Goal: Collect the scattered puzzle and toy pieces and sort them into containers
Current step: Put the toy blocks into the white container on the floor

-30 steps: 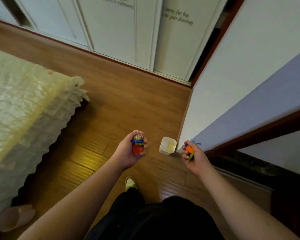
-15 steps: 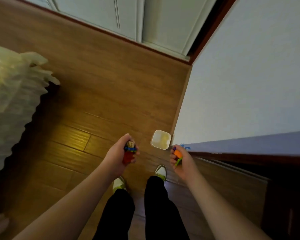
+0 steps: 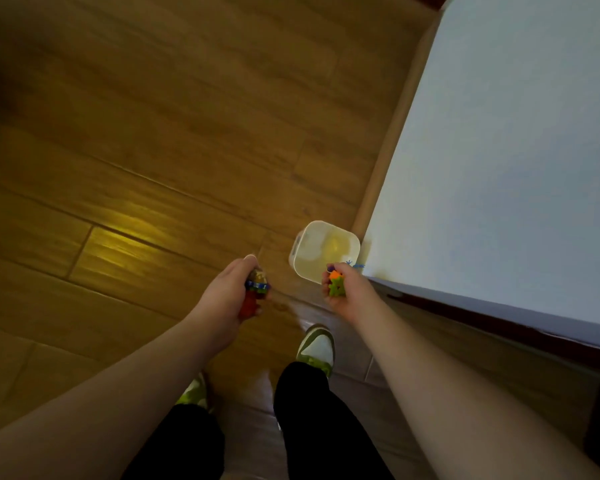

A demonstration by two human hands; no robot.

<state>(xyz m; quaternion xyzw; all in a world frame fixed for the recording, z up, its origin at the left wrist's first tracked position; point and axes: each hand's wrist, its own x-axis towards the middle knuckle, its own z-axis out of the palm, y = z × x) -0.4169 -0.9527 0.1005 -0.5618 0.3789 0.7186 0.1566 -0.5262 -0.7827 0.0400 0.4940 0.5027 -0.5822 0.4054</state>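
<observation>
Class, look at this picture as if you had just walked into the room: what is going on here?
A person stands on a wooden floor, looking down at their own hands. The left hand grips a clump of toy pieces in red, blue and green. The right hand holds orange and green pieces. A white container sits open on the floor by the wall, just ahead of the right hand. Nothing has been dropped in at this moment; both hands hold their pieces.

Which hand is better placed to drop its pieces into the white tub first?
Right. The right hand, gripping orange and green toy pieces, overlaps the near rim of the white square plastic tub. The left hand, gripping a stack of red, blue and green toy pieces, sits farther off, over bare wooden floor.
</observation>
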